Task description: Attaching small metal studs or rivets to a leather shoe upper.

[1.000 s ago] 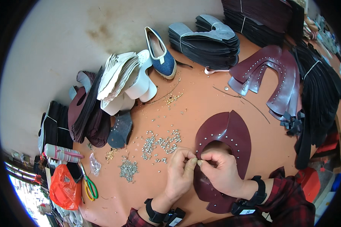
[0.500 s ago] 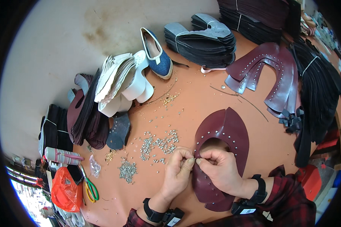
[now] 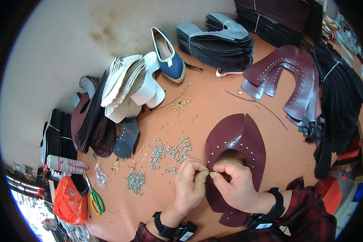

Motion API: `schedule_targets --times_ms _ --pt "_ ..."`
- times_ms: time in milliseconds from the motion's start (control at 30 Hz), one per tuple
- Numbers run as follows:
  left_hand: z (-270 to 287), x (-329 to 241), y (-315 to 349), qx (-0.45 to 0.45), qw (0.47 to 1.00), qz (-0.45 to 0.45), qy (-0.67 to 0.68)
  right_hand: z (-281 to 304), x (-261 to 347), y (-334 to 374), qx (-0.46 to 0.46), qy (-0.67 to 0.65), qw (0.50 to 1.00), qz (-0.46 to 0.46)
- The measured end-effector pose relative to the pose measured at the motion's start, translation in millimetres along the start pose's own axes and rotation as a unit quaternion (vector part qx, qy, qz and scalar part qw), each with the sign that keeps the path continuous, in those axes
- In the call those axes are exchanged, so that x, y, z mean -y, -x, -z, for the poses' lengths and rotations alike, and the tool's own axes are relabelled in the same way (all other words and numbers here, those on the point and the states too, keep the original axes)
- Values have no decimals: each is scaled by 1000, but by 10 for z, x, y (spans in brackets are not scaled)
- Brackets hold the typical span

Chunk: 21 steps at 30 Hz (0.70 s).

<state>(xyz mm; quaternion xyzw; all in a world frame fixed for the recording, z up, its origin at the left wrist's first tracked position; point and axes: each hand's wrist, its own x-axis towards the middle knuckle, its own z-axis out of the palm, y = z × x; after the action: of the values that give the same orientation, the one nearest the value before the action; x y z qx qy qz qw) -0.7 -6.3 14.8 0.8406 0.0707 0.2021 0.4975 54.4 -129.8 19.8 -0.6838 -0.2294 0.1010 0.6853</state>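
A maroon leather shoe upper [image 3: 257, 141], curved round an opening and set with silver studs, lies in front of me. My left hand [image 3: 190, 186] pinches its left edge between thumb and bent fingers. Right beside that pinch, my right hand [image 3: 238, 183] grips the same edge, thumb and forefinger pressed together. If a stud is between the fingertips, they hide it. The right hand covers much of the upper's near half. Loose silver studs [image 3: 177, 155] are scattered left of the upper, with another heap of small metal pieces [image 3: 136, 182] nearer me.
Finished-looking studded uppers [image 3: 306, 86] lie at far right, beside black bundled pieces [image 3: 338, 88]. A blue shoe [image 3: 172, 66], white pieces [image 3: 139, 86] and a tied dark stack [image 3: 213, 46] line the back. Green-and-yellow-handled scissors [image 3: 96, 201] and a red plastic bag [image 3: 69, 201] are at left.
My fingertips have shifted slightly down along the upper's left edge. The upper has turned and flexed a little, and its slit at the far tip gapes wider.
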Motion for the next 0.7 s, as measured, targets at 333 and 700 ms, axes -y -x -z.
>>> schedule_targets --times_ms 333,700 --pt "-37 -34 -12 -53 987 -118 -95 -15 -99 33 12 -74 993 -93" --pt "58 -29 -16 1 999 -51 -16 49 15 -21 38 -32 996 -69"
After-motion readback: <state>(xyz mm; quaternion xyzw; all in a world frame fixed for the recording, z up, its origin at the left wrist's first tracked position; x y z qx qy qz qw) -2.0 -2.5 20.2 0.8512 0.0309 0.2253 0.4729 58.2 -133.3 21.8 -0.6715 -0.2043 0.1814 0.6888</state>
